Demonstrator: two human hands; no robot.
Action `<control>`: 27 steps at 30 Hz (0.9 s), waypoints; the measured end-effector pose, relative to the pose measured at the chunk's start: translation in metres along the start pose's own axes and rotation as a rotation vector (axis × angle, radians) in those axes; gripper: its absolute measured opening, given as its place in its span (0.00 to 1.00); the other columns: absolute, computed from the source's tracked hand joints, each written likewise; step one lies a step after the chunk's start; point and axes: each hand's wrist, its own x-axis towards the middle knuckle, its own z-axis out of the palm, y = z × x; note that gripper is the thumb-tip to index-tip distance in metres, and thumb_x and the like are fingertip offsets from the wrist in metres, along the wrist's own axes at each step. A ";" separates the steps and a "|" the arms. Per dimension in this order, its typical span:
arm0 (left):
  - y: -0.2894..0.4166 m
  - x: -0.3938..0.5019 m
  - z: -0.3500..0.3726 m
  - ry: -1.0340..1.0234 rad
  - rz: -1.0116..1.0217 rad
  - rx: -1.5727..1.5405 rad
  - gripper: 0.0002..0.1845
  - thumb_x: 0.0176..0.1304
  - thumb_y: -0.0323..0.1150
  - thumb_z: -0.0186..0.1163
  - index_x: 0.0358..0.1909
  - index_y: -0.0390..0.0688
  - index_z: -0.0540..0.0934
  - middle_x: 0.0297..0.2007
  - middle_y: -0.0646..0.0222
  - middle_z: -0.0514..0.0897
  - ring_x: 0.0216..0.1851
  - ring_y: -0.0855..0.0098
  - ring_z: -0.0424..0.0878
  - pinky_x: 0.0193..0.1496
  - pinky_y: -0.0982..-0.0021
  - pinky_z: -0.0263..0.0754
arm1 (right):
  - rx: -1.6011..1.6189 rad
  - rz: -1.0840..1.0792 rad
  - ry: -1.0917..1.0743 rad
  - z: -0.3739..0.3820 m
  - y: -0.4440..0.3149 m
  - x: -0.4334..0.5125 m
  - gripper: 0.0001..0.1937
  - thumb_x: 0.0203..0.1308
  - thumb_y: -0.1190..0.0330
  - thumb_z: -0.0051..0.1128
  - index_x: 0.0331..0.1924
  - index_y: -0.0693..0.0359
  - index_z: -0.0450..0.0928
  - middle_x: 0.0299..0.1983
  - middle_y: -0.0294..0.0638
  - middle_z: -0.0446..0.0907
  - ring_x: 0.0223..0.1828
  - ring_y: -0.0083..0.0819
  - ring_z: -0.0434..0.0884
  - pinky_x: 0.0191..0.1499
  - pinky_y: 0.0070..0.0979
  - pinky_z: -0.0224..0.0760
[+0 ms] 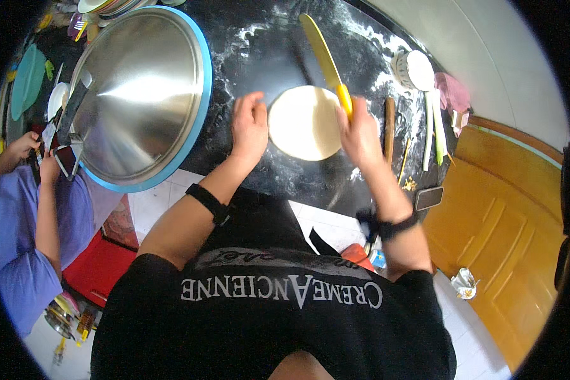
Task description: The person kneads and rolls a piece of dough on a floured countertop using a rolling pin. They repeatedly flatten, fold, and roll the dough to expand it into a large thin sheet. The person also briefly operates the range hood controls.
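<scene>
A flat round sheet of pale dough (299, 124) lies on the black, flour-dusted tabletop (266, 61). My right hand (362, 130) grips the yellow handle of a knife (324, 54) at the dough's right edge. The long yellowish blade points away from me, past the far side of the dough, and its shadow falls on the table. Beside the dough's left edge is my left hand (250, 126), holding nothing, its fingers slightly curled and apart. Whether it touches the dough, I cannot tell.
A large metal lid (137, 61) with a blue rim stands at left, near a person (52, 228) holding dark objects. Rightward lie a wooden rolling pin (389, 128), scallion stalks (438, 126), a white container (420, 71), a pink cloth (451, 92) and a phone (429, 198) at the table edge.
</scene>
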 end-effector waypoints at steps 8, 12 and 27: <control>0.079 0.055 0.010 -0.212 0.261 -0.233 0.17 0.70 0.38 0.57 0.55 0.42 0.82 0.55 0.58 0.83 0.56 0.65 0.81 0.60 0.69 0.72 | 0.221 0.159 0.032 0.035 0.009 -0.140 0.15 0.71 0.62 0.51 0.51 0.64 0.68 0.28 0.61 0.79 0.33 0.62 0.81 0.34 0.47 0.74; 0.092 0.058 0.019 -0.388 0.215 -0.101 0.18 0.67 0.44 0.60 0.52 0.45 0.84 0.51 0.60 0.86 0.53 0.67 0.83 0.57 0.70 0.74 | 0.290 0.214 0.047 0.044 0.007 -0.141 0.15 0.70 0.62 0.52 0.51 0.65 0.67 0.27 0.61 0.80 0.32 0.63 0.81 0.33 0.50 0.73; 0.080 0.073 0.031 -0.353 0.151 -0.023 0.20 0.60 0.44 0.66 0.49 0.43 0.86 0.45 0.61 0.88 0.47 0.69 0.86 0.53 0.70 0.77 | 0.207 0.173 -0.020 0.045 -0.008 -0.103 0.15 0.68 0.62 0.50 0.49 0.65 0.65 0.33 0.64 0.80 0.34 0.64 0.81 0.36 0.53 0.74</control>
